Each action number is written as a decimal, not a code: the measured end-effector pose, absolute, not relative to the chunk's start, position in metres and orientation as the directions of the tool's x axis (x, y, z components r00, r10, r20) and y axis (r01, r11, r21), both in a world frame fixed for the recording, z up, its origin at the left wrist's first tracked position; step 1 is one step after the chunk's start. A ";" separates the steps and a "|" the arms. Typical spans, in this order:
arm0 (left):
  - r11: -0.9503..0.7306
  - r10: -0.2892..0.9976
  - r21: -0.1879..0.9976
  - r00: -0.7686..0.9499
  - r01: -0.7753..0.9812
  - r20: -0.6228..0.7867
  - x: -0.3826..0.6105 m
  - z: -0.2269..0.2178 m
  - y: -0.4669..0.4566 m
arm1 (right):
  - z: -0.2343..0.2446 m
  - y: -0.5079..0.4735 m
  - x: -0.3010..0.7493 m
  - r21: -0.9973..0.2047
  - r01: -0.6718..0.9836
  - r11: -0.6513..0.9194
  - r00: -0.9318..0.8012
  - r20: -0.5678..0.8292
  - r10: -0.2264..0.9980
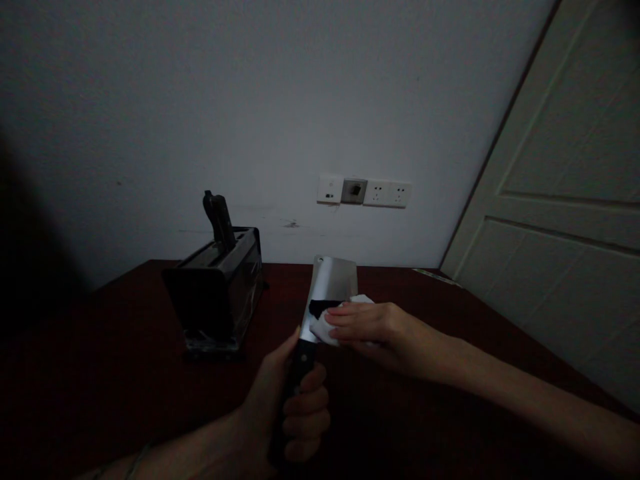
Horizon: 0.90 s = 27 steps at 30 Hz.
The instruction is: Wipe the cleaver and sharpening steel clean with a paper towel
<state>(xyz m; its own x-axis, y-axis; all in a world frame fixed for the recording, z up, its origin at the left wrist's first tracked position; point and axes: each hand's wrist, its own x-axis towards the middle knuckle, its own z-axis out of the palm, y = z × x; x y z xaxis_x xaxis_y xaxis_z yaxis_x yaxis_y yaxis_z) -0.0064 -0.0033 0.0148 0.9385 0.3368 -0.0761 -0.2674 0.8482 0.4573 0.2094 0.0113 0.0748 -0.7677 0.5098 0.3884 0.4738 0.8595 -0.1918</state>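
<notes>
My left hand (295, 407) is wrapped round the black handle of a cleaver (333, 277), whose broad steel blade points away from me. A crumpled white tissue or cloth (323, 330) lies against the blade near the handle. Over it is my right hand (380, 327), fingers together, pressing it onto the metal. A dark patch shows on the blade just above the white piece; whether it is a reflection, I cannot tell. To the left stands a knife block (215, 287) with black-handled tools (220, 217) sticking up from its top.
The dark red table (130, 320) reaches back to a pale wall with a row of sockets and switches (365, 192). On the right is a panelled door (560, 267). A thin flat strip (435, 277) lies at the table's back right edge. The light is dim.
</notes>
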 end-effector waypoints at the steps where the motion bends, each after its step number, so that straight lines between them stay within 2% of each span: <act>1: 0.851 0.329 0.456 0.941 -0.261 -0.076 -0.006 0.015 -0.003 | 0.073 0.010 0.210 -0.195 0.470 0.861 -0.767 0.394 0.507; 6: 0.843 0.346 0.471 0.932 -0.259 -0.107 -0.008 0.019 -0.006 | 0.076 0.021 0.224 -0.152 0.586 0.796 -0.661 0.479 0.578; 12: 0.840 0.356 0.475 0.927 -0.261 -0.120 -0.007 0.023 -0.007 | 0.074 0.002 0.213 -0.173 0.460 0.871 -0.772 0.407 0.489; 18: 0.832 0.372 0.477 0.923 -0.283 -0.100 -0.006 0.021 -0.005 | 0.073 0.012 0.226 -0.110 0.583 0.805 -0.679 0.477 0.557; 24: 0.850 0.361 0.454 0.923 -0.267 -0.133 -0.005 0.017 -0.004 | 0.072 -0.001 0.199 -0.107 0.420 0.901 -0.813 0.396 0.426; 27: 0.848 0.371 0.451 0.919 -0.278 -0.131 -0.005 0.017 -0.005 | 0.075 0.002 0.196 -0.109 0.419 0.901 -0.816 0.390 0.427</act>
<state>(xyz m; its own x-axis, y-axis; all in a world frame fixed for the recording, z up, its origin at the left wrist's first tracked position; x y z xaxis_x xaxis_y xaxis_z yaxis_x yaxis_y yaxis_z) -0.0052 -0.0046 0.0170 0.9194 0.3710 -0.1305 -0.2781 0.8480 0.4513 0.1958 0.0016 0.0750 -0.8161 0.4268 0.3897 0.4194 0.9013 -0.1088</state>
